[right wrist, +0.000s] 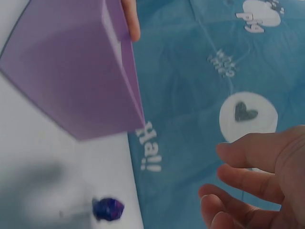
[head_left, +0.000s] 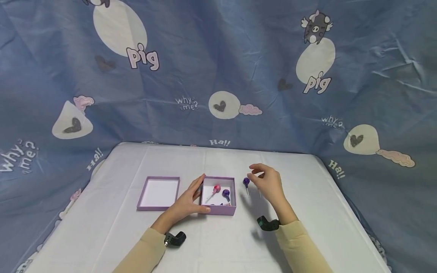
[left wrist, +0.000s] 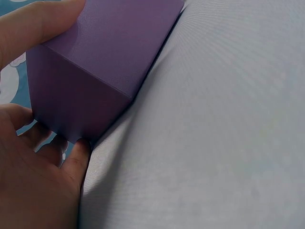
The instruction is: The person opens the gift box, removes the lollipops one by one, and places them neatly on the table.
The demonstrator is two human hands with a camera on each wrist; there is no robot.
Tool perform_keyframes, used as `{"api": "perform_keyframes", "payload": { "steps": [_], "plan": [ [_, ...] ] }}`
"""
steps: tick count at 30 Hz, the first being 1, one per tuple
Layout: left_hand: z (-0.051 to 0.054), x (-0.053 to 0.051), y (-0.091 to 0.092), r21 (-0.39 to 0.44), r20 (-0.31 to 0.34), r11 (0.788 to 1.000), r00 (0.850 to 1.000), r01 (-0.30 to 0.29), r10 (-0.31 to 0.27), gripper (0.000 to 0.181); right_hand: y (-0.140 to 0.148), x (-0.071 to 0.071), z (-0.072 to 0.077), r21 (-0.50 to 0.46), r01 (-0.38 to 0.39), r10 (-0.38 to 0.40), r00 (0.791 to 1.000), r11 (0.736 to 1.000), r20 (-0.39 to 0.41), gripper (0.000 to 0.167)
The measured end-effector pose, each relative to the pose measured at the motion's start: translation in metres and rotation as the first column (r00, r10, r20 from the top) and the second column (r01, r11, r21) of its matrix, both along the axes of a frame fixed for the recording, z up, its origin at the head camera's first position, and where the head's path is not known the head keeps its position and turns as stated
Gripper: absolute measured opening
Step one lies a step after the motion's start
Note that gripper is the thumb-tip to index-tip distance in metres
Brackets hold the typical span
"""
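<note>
Head camera looks forward and down across the table [head_left: 102,227] to the curtain [head_left: 191,76], farthest off. Left wrist camera [head_left: 175,239] faces the box's [left wrist: 95,71] outer walls closely. Right wrist camera [head_left: 268,223], also near, faces box and curtain. All three views share the box.

- Box [head_left: 221,211]: card-like, smooth, matt.
- Lid [head_left: 159,194]: card-like too, matt.
- Lollies [head_left: 246,181]: glossy wrapped, foil or plastic, can't tell.
- Sheet [head_left: 205,246]: matt cloth, faintly creased.
- Backdrop [head_left: 191,129]: smooth cloth, wrinkled, slight sheen.
- Sleeves [head_left: 145,248]: matt cloth.
- Wristbands [head_left: 176,239]: plastic-looking, smooth.
</note>
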State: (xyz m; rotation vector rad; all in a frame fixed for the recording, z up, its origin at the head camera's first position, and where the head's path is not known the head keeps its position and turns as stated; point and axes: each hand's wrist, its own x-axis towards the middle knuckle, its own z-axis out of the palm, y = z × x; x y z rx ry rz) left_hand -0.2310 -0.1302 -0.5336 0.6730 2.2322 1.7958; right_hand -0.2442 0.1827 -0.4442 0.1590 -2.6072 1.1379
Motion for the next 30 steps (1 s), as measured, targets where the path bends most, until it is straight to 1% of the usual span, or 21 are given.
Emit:
{"api": "perform_keyframes", "payload": {
  "steps": [3,9,13,16,20,23,27,30],
  "plan": [
    [0.0,0.0,0.0,-0.002,0.001,1.0,1.0,-0.007,0.007,0.122,-0.011,-0.001,0.002,0.012,-0.013,0.013,1.0,1.0,-0.009,0.026],
    [-0.001,0.0,0.0,-0.009,0.002,1.0,1.0,-0.01,0.01,0.121,-0.029,-0.002,0.001,-0.008,-0.045,0.045,0.999,0.999,-0.011,0.024],
    [-0.001,0.0,-0.001,-0.012,0.007,1.0,1.0,-0.009,0.009,0.122,-0.038,-0.003,0.0,-0.003,-0.047,0.047,0.999,0.999,-0.006,0.024],
    [0.0,0.0,-0.002,-0.013,0.007,1.0,1.0,-0.011,0.011,0.122,-0.044,-0.003,-0.002,-0.01,-0.057,0.057,0.998,0.998,-0.004,0.023],
    [0.0,0.0,-0.001,-0.005,-0.011,1.0,1.0,-0.009,0.009,0.121,-0.05,-0.004,-0.004,-0.028,-0.091,0.091,0.996,0.995,-0.004,0.024],
    [0.0,0.0,-0.001,0.004,-0.025,1.0,1.0,-0.002,0.003,0.12,-0.056,-0.004,-0.007,-0.021,-0.109,0.109,0.994,0.994,0.004,0.024],
    [-0.001,0.0,0.0,0.012,-0.028,1.0,1.0,0.0,0.0,0.119,-0.063,-0.004,-0.01,-0.013,-0.128,0.129,0.992,0.992,0.013,0.023],
    [0.0,0.0,0.001,0.004,-0.017,1.0,1.0,-0.003,0.003,0.119,-0.069,-0.004,-0.013,-0.01,-0.146,0.146,0.989,0.989,0.013,0.022]
  ]
}}
